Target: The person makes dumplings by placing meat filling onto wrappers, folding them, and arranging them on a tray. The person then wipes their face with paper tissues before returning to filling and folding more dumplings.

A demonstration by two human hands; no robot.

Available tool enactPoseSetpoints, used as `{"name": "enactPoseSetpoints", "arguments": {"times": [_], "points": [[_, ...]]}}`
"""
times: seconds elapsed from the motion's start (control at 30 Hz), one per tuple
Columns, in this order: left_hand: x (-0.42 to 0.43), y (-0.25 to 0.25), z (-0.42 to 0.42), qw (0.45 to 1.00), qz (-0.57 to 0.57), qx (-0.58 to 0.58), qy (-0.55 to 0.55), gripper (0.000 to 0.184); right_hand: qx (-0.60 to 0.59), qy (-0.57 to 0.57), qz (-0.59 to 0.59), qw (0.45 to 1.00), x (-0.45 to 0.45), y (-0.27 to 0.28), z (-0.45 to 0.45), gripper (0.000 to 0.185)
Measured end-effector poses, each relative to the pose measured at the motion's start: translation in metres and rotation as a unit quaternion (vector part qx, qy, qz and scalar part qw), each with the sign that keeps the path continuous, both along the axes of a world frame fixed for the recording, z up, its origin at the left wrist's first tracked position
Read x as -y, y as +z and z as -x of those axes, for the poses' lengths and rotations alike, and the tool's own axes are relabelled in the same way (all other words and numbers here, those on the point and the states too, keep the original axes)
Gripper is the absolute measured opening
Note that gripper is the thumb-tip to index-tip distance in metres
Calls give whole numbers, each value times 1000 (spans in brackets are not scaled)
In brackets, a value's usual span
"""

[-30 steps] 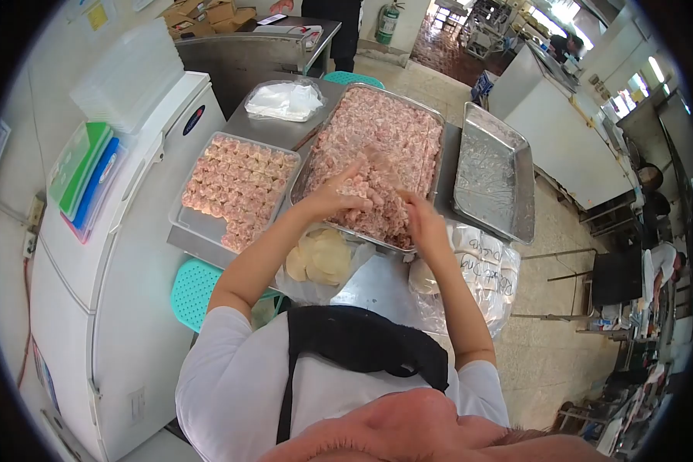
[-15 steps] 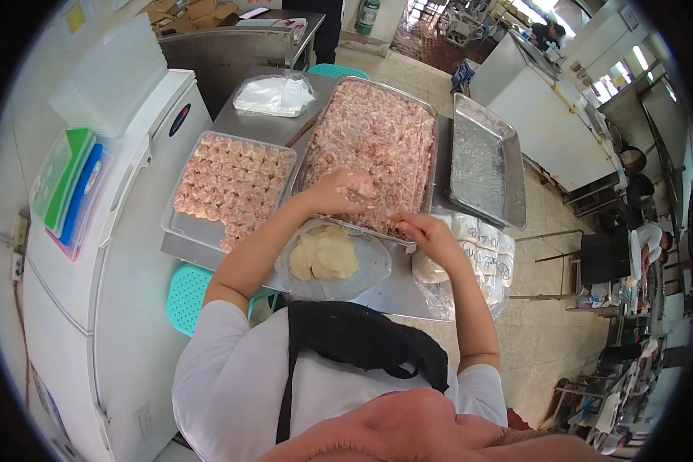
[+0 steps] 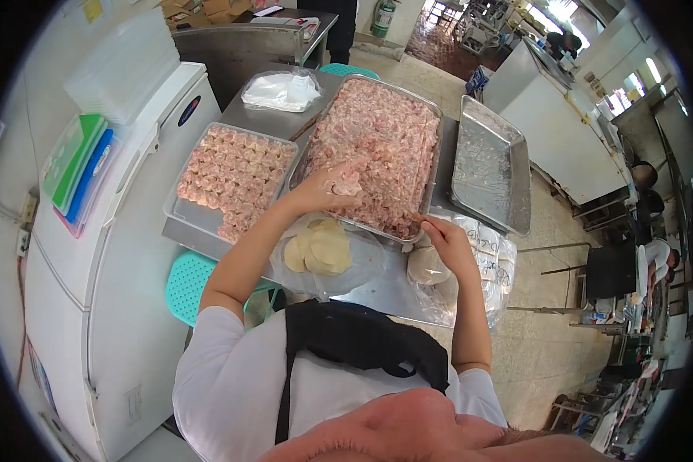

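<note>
A large metal tray (image 3: 436,146) is filled with ground meat (image 3: 381,123). My left hand (image 3: 335,185) is over the tray's near left part, smeared with meat, its fingers spread. At the near right corner my right hand (image 3: 445,239) is closed round a thin tool, whose tip reaches into the meat. Round pale dough wrappers (image 3: 319,248) lie on clear plastic in front of the tray. To the left, a clear plastic tray (image 3: 175,206) holds rows of small meat dumplings (image 3: 235,169).
An empty metal tray (image 3: 481,189) stands right of the meat. Wrapped packs (image 3: 485,254) lie nearer me. A plastic bag (image 3: 281,92) sits at the back left. A white freezer (image 3: 123,254) borders the left side; a turquoise stool (image 3: 189,289) is below the table's edge.
My left hand has come back from the middle of the meat toward the near left. My right hand has moved right and nearer me, out to the tray's corner.
</note>
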State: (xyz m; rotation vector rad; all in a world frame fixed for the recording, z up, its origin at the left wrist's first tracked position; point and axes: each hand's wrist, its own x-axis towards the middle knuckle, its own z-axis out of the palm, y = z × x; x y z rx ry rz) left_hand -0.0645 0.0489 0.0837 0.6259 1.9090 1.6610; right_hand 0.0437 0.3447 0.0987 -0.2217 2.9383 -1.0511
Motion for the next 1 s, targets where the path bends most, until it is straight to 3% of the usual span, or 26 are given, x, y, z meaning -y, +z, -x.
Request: {"name": "enactPoseSetpoints", "arguments": {"times": [0.03, 0.07, 0.17, 0.2, 0.27, 0.33, 0.4, 0.5, 0.57, 0.6, 0.63, 0.67, 0.73, 0.77, 0.83, 0.9, 0.97, 1.0], "points": [[-5, -6, 2, 987, -4, -156, 23, 36, -1, 29, 118, 993, 4, 10, -3, 26], [-8, -12, 4, 950, -7, -308, 45, 34, -1, 33, 119, 992, 10, 6, -2, 26], [-10, -16, 6, 932, 14, -361, -15, 40, -34, 106, 106, 988, 19, -2, 4, 25], [-12, -12, 2, 933, 16, -359, -12, 40, -36, 111, 69, 991, 17, 1, 8, 25], [-15, -2, -4, 963, 122, -238, 30, 32, -41, 126, 31, 991, 15, 13, 8, 24], [-13, -18, -3, 966, 112, -225, 53, 33, -135, 47, -143, 979, 21, 37, -4, 23], [-14, -25, -5, 970, 102, -211, 68, 35, -147, 63, -150, 976, 24, 23, -1, 21], [-17, -32, -8, 944, 127, -284, 108, 33, -136, 74, -131, 979, 15, 31, -1, 20], [-16, -60, -5, 906, 128, -379, 140, 47, -114, 73, -101, 986, 6, 35, 3, 22], [-17, -47, -10, 906, 129, -379, 139, 47, -101, 103, -10, 989, 0, 27, 5, 23], [-20, -22, -18, 942, 91, -306, 102, 47, -86, 133, 81, 984, -3, 18, 7, 24], [-22, -9, -24, 970, 51, -228, 65, 47, -85, 133, 81, 984, -1, 4, 6, 24], [-21, -15, -17, 958, 51, -279, 37, 42, -17, 153, 149, 977, 11, -13, 1, 26], [-20, -20, -15, 942, 52, -331, 9, 37, -17, 156, 148, 976, 4, -11, 3, 26], [-23, -43, -16, 927, 81, -360, 63, 35, -51, 131, -45, 989, -2, 26, 5, 26], [-24, -45, -17, 907, 110, -388, 120, 34, -101, 112, -59, 987, 8, 43, -7, 25], [-24, -30, -23, 958, 134, -231, 103, 37, -147, 88, -72, 983, 11, 40, -11, 24], [-25, -24, -25, 958, 133, -231, 102, 37, -156, 96, -98, 978, 13, 32, -7, 23]]}}
